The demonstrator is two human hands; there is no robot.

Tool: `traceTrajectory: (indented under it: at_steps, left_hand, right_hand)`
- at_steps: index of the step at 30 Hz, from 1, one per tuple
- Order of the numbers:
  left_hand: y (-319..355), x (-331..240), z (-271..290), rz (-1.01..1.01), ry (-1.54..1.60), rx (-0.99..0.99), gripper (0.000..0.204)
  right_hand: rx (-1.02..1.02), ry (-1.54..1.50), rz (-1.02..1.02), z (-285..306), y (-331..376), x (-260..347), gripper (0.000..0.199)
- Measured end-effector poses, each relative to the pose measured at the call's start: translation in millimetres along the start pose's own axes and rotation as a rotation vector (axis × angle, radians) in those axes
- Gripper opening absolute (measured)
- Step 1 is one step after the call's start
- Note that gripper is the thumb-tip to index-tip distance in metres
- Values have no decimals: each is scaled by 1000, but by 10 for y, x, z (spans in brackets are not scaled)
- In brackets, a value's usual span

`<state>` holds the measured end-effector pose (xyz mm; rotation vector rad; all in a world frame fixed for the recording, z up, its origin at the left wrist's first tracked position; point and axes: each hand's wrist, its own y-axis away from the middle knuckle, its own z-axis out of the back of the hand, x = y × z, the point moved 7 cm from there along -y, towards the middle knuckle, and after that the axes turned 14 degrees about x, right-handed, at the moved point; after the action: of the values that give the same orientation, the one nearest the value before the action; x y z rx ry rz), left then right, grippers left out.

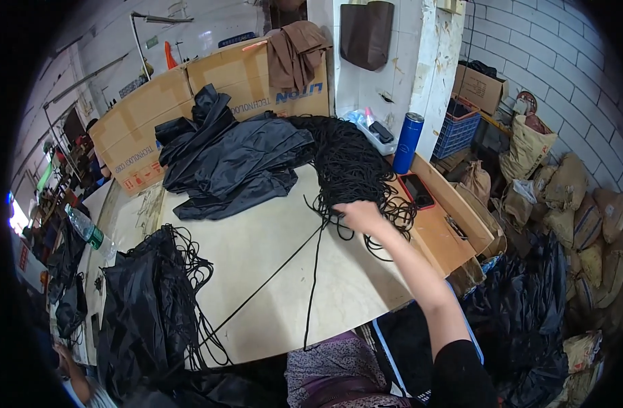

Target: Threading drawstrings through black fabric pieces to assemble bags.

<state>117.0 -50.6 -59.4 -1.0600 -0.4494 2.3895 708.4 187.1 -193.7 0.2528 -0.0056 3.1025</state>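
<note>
My right hand (pixel 359 216) reaches forward from the lower right over the table, its fingers closed at the near edge of a tangled heap of black cords (pixel 352 160). The fingertips appear to pinch a black cord (pixel 316 272); from just beside them, two strands run across the board toward me, one slanting to the lower left. My left hand is out of view. Crumpled black fabric (pixel 243 156) lies left of the cord heap. Nearer, a stack of black fabric pieces (pixel 148 292) with loose cords hangs over the table's left front edge.
Cardboard (pixel 223 92) stands behind the pale tabletop (pixel 264 272). At right are a blue tumbler (pixel 408 144), a phone (pixel 417 190) and a wooden tray (pixel 430 234). A plastic bottle (pixel 87 228) stands left. Sacks (pixel 563 183) fill the right side. Another person's arm (pixel 73 374) shows lower left.
</note>
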Motion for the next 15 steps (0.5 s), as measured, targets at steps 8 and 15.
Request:
traceTrajectory:
  at_steps: [8,15]
  left_hand:
    - [104,34,229,120,-76,-33,22]
    - [148,-29,289,234,-137,-51,24]
  right_hand:
    - [-107,96,-25,190,-328,43,11]
    - [-683,-268,229,2564,300,579,22]
